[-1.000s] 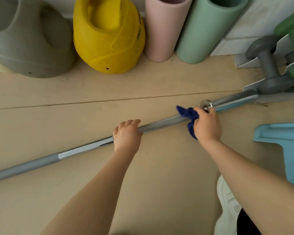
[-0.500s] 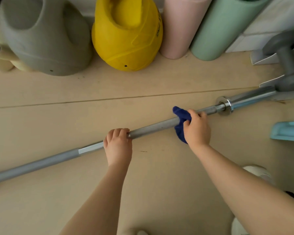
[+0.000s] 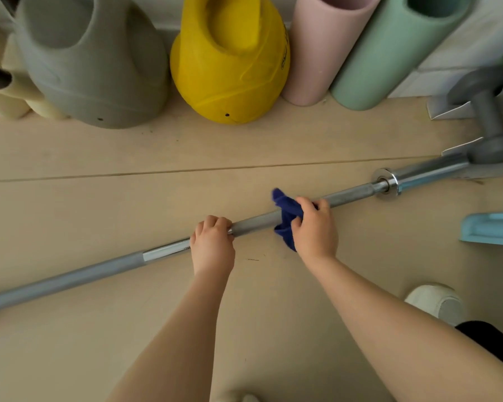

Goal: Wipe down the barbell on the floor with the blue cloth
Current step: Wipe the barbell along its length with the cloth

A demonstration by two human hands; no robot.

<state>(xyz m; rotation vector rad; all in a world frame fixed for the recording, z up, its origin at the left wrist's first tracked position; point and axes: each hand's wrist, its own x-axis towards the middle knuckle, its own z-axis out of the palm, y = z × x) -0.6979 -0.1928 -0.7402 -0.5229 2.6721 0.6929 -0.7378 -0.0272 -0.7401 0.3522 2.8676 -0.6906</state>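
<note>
head view: one barbell (image 3: 259, 220) is laid diagonally on the floor (image 3: 99, 343), its shaft gripped bare by the left hand (image 3: 212, 248) and wrapped in one blue cloth (image 3: 286, 211), which is clenched around it by the right hand (image 3: 314, 227), between the left hand and the collar (image 3: 385, 182). also listed: one yellow kettlebell (image 3: 230, 59), one grey kettlebell (image 3: 90, 59), two foam rollers (pink (image 3: 325, 44), green (image 3: 389, 53)), one grey dumbbell (image 3: 488, 111). risk, as judged: the bar could be rolled if the left-hand hold is slackened, or the loosely bunched cloth could be slipped off, leaving stretches unwiped.

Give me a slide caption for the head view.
Right hand wipes the barbell with the blue cloth; left hand steadies it.
</note>
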